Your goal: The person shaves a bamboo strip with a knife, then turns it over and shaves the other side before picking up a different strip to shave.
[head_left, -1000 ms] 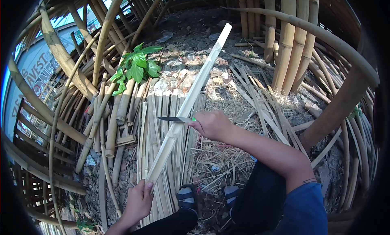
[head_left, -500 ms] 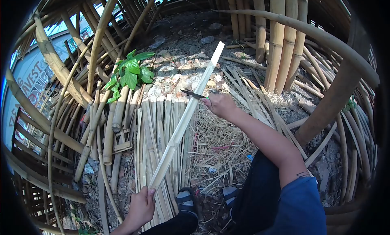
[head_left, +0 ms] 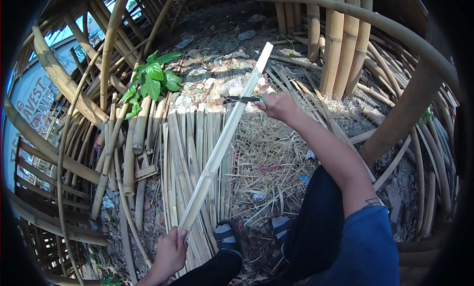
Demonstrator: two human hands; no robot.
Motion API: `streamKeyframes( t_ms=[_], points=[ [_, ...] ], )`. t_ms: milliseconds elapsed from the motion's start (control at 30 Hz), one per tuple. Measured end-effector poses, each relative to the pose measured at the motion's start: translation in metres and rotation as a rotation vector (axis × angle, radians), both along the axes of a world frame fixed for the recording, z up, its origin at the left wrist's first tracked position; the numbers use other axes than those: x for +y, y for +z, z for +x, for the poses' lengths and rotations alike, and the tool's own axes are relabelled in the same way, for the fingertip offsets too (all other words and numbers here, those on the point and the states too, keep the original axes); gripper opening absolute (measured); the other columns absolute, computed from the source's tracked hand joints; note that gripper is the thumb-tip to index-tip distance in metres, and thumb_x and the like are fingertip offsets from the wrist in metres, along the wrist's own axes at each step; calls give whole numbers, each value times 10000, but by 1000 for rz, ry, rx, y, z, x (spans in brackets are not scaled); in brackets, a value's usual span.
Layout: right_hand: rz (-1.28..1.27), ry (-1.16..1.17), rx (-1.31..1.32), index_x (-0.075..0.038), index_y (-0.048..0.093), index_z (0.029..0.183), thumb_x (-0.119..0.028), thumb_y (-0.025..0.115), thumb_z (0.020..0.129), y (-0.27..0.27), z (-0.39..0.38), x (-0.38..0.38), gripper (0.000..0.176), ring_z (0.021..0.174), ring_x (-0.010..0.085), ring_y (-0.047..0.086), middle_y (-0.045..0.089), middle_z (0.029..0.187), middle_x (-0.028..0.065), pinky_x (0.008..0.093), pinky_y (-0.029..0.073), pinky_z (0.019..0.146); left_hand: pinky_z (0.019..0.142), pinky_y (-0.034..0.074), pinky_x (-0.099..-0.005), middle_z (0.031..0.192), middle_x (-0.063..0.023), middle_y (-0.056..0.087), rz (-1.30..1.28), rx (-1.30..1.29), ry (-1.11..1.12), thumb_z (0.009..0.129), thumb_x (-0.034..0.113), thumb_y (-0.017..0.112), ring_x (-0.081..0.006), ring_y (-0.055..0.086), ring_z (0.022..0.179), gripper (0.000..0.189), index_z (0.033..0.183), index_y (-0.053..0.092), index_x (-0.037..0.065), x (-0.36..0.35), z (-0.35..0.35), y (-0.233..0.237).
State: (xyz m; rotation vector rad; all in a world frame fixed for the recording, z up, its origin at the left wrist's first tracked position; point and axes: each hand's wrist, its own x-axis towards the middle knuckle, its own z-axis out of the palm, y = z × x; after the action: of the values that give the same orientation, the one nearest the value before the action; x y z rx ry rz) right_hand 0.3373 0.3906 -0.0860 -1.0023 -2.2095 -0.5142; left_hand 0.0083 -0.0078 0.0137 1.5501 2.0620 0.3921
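My left hand [head_left: 172, 250] is closed around the lower end of a long, pale split bamboo strip [head_left: 212, 165], which slants up and away to the right. My right hand [head_left: 277, 105] grips the handle of a knife [head_left: 243, 99], whose dark blade lies across the strip's upper part. A bit of green shows on the handle beside my fingers. Beneath the held strip, several split bamboo strips [head_left: 190, 138] lie side by side on the ground.
Thin shavings [head_left: 264, 167] cover the ground between the strips and the right-hand poles. Thick upright bamboo poles [head_left: 335, 44] stand at the upper right. A leafy green plant [head_left: 153, 76] and stacked bamboo [head_left: 131, 162] are on the left. A curved pole [head_left: 385, 31] arches overhead.
My right hand and the knife have moved a little farther up the strip, away from my left hand. The view has shifted slightly.
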Motion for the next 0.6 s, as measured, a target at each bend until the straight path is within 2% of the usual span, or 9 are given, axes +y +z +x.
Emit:
streamKeyframes(
  t_ms=[67,100,133,167,267,300,333,433,600],
  points=[
    [-177,-354,254,-39,626,745,-499,405,1036,3,23,21,587,550,340,656,651,636,164,457,523,505,468,442,-424,524,-196,544,-3,38,-10,1040,195,492,-375,598,475,354,775,507,-39,-11,-7,-6],
    [-292,-392,90,-23,673,813,-493,342,1053,12,41,17,623,678,382,683,678,720,205,485,549,619,449,431,-391,512,-158,531,6,52,-66,1043,203,493,-291,588,454,360,780,512,-42,-19,-17,-12],
    [-283,-394,95,-23,673,813,-493,342,1053,14,38,15,623,678,382,683,678,720,205,485,549,619,430,420,-359,501,-121,519,23,54,-119,1046,210,493,-207,578,434,365,786,517,-45,-20,-23,-19],
    [-344,-404,106,-21,679,827,-493,326,1056,13,41,6,632,721,390,685,681,738,217,490,549,662,430,415,-338,495,-87,502,-44,-52,1,1049,213,494,-166,553,430,366,791,513,-46,-17,-10,-10],
    [-478,-424,130,-13,684,849,-496,290,1059,24,37,-14,657,779,418,680,675,755,248,509,541,726,420,396,-303,499,-47,480,-116,-101,23,1059,225,480,-109,500,426,370,800,523,-35,-10,-20,-20],
    [-498,-377,205,-14,684,850,-498,284,1058,25,27,-17,662,786,423,678,671,752,257,512,536,738,465,442,-391,504,-158,532,-130,-128,94,1043,236,500,-262,584,441,391,768,529,-41,-7,-17,-17],
    [-515,-324,281,-15,685,851,-501,278,1057,30,13,-22,666,792,427,675,666,749,266,516,531,749,465,442,-391,504,-158,532,-123,-131,110,1043,236,500,-262,584,441,391,768,529,-41,-3,-18,-14],
    [-585,1,277,-29,658,837,-487,331,1052,41,-38,-57,602,685,437,658,644,680,244,530,525,655,425,382,-292,522,-22,486,-88,-404,233,1069,289,470,-92,475,442,400,810,533,-9,6,-17,-5],
    [-268,455,290,-57,533,701,-439,497,1016,46,-103,-133,497,494,360,615,581,546,151,470,504,479,426,353,-260,571,14,468,-96,-525,277,1078,316,444,-66,428,457,388,864,529,4,12,-7,16]
  ],
)
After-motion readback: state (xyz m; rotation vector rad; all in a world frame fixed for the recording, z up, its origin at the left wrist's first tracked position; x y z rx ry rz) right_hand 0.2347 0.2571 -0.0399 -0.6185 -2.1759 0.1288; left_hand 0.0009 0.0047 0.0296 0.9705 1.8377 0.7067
